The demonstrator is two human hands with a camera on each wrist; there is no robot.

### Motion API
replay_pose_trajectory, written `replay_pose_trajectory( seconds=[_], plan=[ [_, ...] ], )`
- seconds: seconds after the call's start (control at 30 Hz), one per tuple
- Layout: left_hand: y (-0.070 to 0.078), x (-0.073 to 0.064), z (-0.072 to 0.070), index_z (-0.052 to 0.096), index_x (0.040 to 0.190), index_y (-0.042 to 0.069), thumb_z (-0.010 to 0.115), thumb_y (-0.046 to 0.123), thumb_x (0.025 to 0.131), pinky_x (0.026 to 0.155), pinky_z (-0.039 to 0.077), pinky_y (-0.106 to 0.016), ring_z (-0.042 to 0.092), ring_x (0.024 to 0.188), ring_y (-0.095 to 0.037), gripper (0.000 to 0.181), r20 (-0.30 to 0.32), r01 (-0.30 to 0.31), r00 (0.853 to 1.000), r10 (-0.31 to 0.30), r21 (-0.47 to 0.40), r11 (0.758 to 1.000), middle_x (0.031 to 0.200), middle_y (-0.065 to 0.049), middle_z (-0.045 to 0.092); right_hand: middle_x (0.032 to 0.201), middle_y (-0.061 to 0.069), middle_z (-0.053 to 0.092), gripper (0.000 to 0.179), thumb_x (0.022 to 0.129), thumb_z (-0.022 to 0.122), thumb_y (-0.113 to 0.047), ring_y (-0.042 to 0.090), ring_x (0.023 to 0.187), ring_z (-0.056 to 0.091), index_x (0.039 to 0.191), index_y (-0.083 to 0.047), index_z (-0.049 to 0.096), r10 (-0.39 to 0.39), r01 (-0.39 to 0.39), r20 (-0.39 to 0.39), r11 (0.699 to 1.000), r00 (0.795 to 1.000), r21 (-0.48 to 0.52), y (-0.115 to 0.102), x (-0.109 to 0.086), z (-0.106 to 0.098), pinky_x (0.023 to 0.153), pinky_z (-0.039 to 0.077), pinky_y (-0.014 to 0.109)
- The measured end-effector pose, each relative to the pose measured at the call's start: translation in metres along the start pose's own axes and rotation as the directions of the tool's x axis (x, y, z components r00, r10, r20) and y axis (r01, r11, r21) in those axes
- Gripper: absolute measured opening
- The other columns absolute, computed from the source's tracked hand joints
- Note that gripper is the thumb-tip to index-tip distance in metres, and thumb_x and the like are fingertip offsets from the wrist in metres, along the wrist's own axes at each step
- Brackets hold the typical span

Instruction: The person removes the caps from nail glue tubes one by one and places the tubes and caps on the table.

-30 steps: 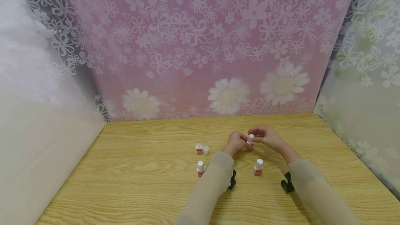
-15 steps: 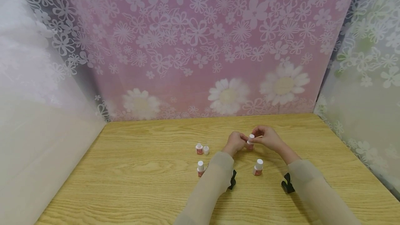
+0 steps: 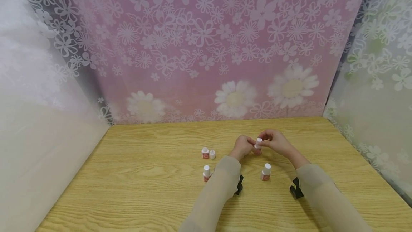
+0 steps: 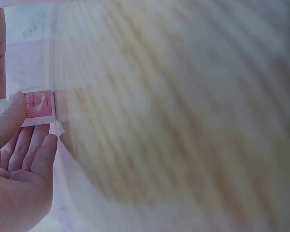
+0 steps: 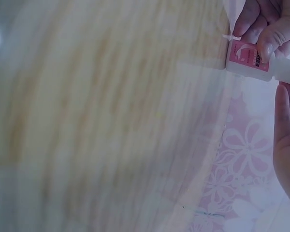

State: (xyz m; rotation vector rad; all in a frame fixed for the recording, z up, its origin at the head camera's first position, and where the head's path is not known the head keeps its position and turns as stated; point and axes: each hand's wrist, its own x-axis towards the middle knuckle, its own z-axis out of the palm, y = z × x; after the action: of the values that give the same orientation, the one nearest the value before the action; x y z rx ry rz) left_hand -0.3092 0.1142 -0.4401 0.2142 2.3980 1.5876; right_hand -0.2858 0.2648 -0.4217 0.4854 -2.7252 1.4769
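Across the desk (image 3: 145, 189), the left hand (image 3: 242, 146) pinches a bottle (image 5: 242, 57), the right hand (image 3: 278, 143) its cap (image 3: 259, 140); I'd steady the bottle upright and turn gently.

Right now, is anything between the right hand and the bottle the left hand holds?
Nothing visible: the right hand pinches the white cap of the bottle directly. Another bottle stands apart, closer to the person.

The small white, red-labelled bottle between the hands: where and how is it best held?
Probably by its flat-faced, boxy body, pinched from the left, as the left hand does: it's broader than the white cap, leaving that for the right hand.
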Motion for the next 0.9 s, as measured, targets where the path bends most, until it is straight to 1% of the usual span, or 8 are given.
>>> replay_pose_trajectory(
  seconds=[0.27, 0.4, 0.57, 0.63, 0.7, 0.77, 0.9],
  plan=[
    [0.0004, -0.0001, -0.0005, 0.067, 0.071, 0.006, 0.079, 0.004, 0.062, 0.053, 0.036, -0.023, 0.045, 0.059, -0.008, 0.015, -0.005, 0.013, 1.000, -0.013, -0.002, 1.000, 0.064, 0.003, 0.058, 0.094, 0.016, 0.060, 0.019, 0.084, 0.059, -0.003, 0.028, 0.088, 0.056, 0.101, 0.007, 0.058, 0.001, -0.001, 0.028, 1.000, 1.000, 0.009, 0.0029, 0.0015, -0.0010, 0.072, 0.046, 0.036],
    [-0.0002, 0.0007, -0.0001, 0.067, 0.070, 0.006, 0.079, 0.004, 0.062, 0.053, 0.036, -0.022, 0.045, 0.059, -0.008, 0.015, -0.006, 0.011, 1.000, -0.011, 0.005, 1.000, 0.063, 0.003, 0.058, 0.095, 0.017, 0.060, 0.020, 0.085, 0.057, -0.001, 0.028, 0.088, 0.056, 0.102, 0.009, 0.057, -0.011, 0.010, 0.037, 0.999, 0.999, 0.031, 0.0020, 0.0004, -0.0018, 0.073, 0.046, 0.035],
    [-0.0009, 0.0011, -0.0002, 0.066, 0.071, 0.006, 0.080, 0.004, 0.061, 0.053, 0.036, -0.022, 0.046, 0.060, -0.008, 0.016, -0.003, 0.010, 1.000, -0.010, 0.011, 1.000, 0.064, 0.004, 0.058, 0.095, 0.017, 0.060, 0.022, 0.085, 0.058, -0.002, 0.026, 0.088, 0.057, 0.103, 0.009, 0.056, -0.024, 0.022, 0.042, 0.999, 0.999, 0.042, 0.0040, 0.0001, -0.0027, 0.072, 0.046, 0.033],
    [-0.0015, 0.0012, -0.0002, 0.067, 0.071, 0.006, 0.080, 0.005, 0.061, 0.053, 0.036, -0.022, 0.045, 0.060, -0.008, 0.016, -0.001, 0.010, 1.000, -0.010, 0.019, 1.000, 0.064, 0.004, 0.058, 0.096, 0.017, 0.059, 0.025, 0.084, 0.060, -0.004, 0.027, 0.089, 0.056, 0.105, 0.010, 0.055, -0.023, 0.021, 0.039, 0.999, 0.999, 0.043, 0.0050, 0.0003, -0.0020, 0.072, 0.047, 0.033],
    [-0.0021, 0.0012, -0.0003, 0.067, 0.071, 0.007, 0.080, 0.006, 0.061, 0.053, 0.037, -0.022, 0.045, 0.060, -0.008, 0.016, -0.002, 0.003, 1.000, -0.003, 0.034, 0.999, 0.065, 0.005, 0.058, 0.097, 0.017, 0.059, 0.031, 0.082, 0.063, -0.008, 0.028, 0.091, 0.056, 0.106, 0.010, 0.054, -0.026, 0.025, 0.033, 1.000, 0.999, 0.018, 0.0056, 0.0008, -0.0006, 0.071, 0.047, 0.033],
    [-0.0024, 0.0013, -0.0005, 0.067, 0.070, 0.007, 0.080, 0.008, 0.062, 0.054, 0.038, -0.023, 0.046, 0.061, -0.008, 0.016, -0.005, -0.004, 1.000, 0.004, 0.049, 0.999, 0.066, 0.005, 0.058, 0.095, 0.015, 0.059, 0.036, 0.079, 0.067, -0.013, 0.029, 0.090, 0.056, 0.105, 0.009, 0.054, -0.022, 0.022, 0.011, 1.000, 1.000, -0.013, 0.0055, 0.0015, 0.0017, 0.070, 0.047, 0.033],
    [-0.0025, 0.0010, -0.0008, 0.068, 0.069, 0.007, 0.080, 0.008, 0.062, 0.055, 0.038, -0.022, 0.047, 0.062, -0.007, 0.014, -0.011, -0.020, 1.000, 0.020, 0.050, 0.999, 0.066, 0.005, 0.060, 0.085, 0.009, 0.059, 0.031, 0.075, 0.072, -0.018, 0.025, 0.083, 0.057, 0.093, 0.003, 0.056, -0.029, 0.025, -0.046, 0.996, 0.999, -0.082, 0.0041, 0.0029, 0.0061, 0.066, 0.045, 0.034]
  ],
)
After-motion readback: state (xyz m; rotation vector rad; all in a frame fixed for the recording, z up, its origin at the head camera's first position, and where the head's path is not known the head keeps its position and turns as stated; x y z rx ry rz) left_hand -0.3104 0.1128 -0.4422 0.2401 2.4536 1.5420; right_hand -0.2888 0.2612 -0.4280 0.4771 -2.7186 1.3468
